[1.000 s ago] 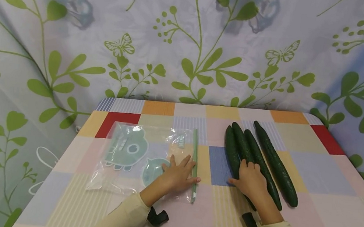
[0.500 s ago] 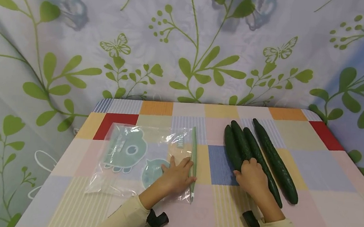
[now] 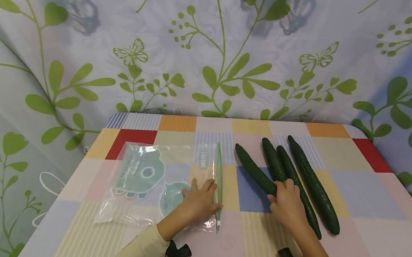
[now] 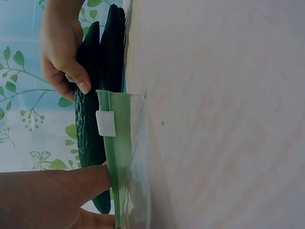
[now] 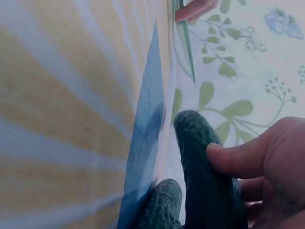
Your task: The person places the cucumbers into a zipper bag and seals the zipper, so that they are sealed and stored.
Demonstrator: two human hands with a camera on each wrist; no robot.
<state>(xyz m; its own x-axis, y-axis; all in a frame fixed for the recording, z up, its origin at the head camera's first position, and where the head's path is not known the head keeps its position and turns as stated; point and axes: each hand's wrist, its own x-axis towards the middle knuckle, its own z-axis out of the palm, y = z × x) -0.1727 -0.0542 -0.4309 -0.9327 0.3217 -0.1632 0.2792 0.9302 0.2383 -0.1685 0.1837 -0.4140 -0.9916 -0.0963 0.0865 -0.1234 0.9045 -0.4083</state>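
My right hand (image 3: pixel 290 204) grips the near part of the leftmost cucumber (image 3: pixel 254 170), thumb on one side and fingers on the other. In the right wrist view this cucumber (image 5: pixel 205 186) is raised off the cloth, above another cucumber (image 5: pixel 164 202). Three more dark green cucumbers (image 3: pixel 313 183) lie side by side to its right. With fingers spread, my left hand (image 3: pixel 198 203) rests on a clear zip bag (image 3: pixel 129 210) printed with pale green cartoon shapes, beside its green zip strip (image 3: pixel 219 180). A white slider (image 4: pixel 106 123) sits on the strip in the left wrist view.
A patchwork-patterned cloth (image 3: pixel 360 237) covers the table. Behind it hangs a curtain (image 3: pixel 182 67) printed with leaves and butterflies. Black bands (image 3: pixel 178 252) sit at both wrists. A white cord (image 3: pixel 49 181) loops at the table's left side.
My right hand has taken hold of the leftmost cucumber. Its far end has swung left, away from the other cucumbers. My left hand stays on the bag.
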